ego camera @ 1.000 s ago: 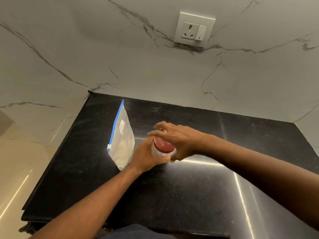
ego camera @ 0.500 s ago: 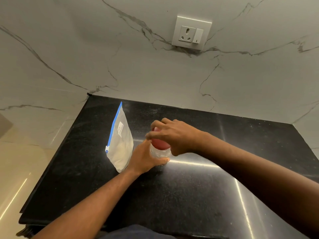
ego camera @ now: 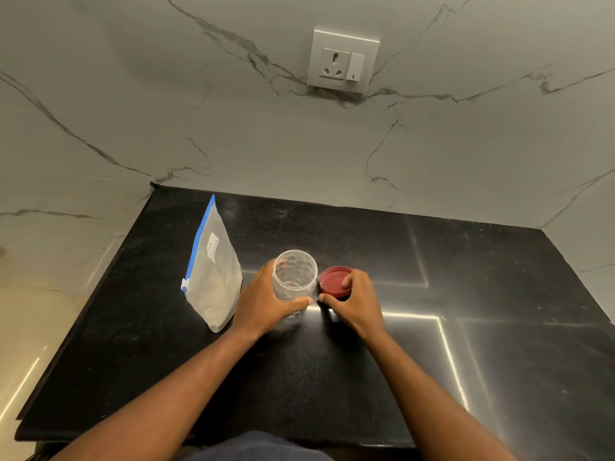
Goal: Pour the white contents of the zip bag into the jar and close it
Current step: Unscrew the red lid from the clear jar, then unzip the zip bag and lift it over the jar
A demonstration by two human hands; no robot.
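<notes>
Black counter (ego camera: 332,377) carries the zip bag (ego camera: 214,277) just left of the open jar (ego camera: 294,274), which the left hand (ego camera: 263,304) grips with curled fingers; the right hand (ego camera: 356,301) pinches the red lid (ego camera: 334,282) beside it. A floppy bag may spill past the mouth

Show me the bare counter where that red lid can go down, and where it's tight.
Widest free patch: the counter right of the right hand, out to the side wall. Also bare: the strip behind the jar up to the back wall, and the near stretch before both hands. Tight: zip bag, left hand, jar and lid sit close together.
</notes>
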